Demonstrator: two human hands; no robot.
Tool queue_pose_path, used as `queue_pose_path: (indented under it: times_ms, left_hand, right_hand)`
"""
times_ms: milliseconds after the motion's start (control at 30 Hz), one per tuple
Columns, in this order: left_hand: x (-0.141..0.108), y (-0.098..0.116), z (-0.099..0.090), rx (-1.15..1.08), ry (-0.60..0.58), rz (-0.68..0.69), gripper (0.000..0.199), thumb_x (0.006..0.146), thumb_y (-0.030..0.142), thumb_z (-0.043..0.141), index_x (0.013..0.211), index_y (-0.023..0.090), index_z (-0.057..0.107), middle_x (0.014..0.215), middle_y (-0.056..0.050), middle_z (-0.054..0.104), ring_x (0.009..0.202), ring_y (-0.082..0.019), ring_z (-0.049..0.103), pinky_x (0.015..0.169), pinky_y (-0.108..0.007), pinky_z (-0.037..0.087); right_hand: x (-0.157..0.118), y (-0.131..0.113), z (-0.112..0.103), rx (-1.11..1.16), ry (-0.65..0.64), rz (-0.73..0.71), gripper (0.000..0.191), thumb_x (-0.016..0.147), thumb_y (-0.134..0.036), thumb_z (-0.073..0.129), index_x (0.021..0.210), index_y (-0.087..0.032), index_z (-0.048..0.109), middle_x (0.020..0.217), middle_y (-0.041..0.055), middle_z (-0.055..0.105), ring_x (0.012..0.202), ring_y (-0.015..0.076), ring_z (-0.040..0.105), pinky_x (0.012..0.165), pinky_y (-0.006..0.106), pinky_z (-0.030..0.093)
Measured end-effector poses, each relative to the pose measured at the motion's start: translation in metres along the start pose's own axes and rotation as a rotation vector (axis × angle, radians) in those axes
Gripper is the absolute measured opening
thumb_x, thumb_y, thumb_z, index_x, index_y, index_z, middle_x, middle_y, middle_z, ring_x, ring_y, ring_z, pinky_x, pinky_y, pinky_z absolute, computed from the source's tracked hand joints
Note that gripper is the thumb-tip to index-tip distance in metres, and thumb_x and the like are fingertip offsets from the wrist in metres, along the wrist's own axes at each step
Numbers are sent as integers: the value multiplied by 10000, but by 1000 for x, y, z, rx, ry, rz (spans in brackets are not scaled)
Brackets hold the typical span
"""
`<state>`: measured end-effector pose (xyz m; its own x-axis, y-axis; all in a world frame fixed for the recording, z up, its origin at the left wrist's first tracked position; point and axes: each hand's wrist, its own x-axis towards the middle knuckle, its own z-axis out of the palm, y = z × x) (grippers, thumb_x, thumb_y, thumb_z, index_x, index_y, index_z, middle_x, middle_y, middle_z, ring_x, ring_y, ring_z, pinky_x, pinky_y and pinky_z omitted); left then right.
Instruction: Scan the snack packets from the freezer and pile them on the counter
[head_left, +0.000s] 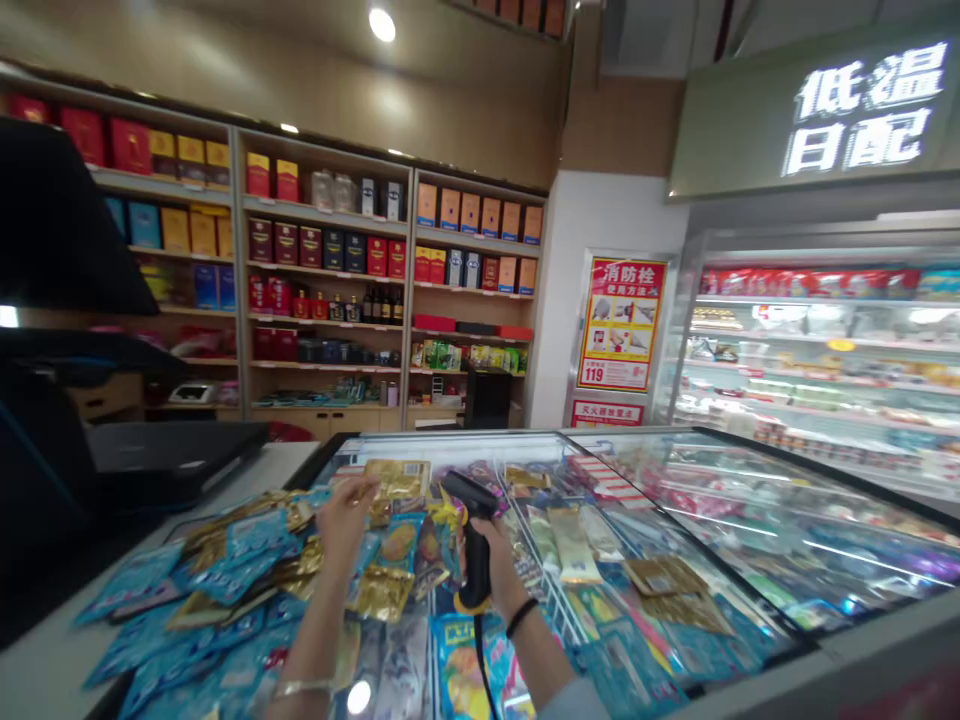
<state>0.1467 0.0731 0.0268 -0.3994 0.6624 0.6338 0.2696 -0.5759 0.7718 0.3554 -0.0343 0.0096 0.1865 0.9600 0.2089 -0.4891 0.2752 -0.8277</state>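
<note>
My right hand (487,560) is wrapped round the handle of a black and yellow barcode scanner (477,545), whose cable hangs down over the glass-topped freezer. My left hand (349,510) is raised at the upper edge of a gold packet (400,480), its fingers pinched together; whether it grips the packet is too small to tell. More gold and blue packets (259,535) lie heaped to the left of my left forearm. Under and around both hands, colourful ice cream packets (465,670) show through the freezer glass.
A dark point-of-sale terminal (165,450) stands on the counter at left. The freezer's black-edged rim (739,610) crosses to the right, with gold packets (675,590) near it. Behind are shelves of boxes (330,265) and a lit refrigerated display (817,370).
</note>
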Motion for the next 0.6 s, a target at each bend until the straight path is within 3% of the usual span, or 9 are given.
queue_pose_path:
  times_ms: [167,600]
  left_hand:
    - [-15,5,10,-80,-42,9,286,674,479,657,749,220,752,865,-57,737,883,-243,671,852,-394,535]
    - [-21,4,14,-45,-55,12,272,678,477,659,756,237,759,884,-54,737,910,-250,670,859,-397,525]
  right_hand:
    - [4,18,6,-40,-27,46,292,675,-420,698,709,-173,545,516,-17,596,320,106,490,311,211,367]
    - [9,16,-11,-4,22,40,317,647,-442,708,695,-168,556,522,-16,595,317,107,489,299,208,340]
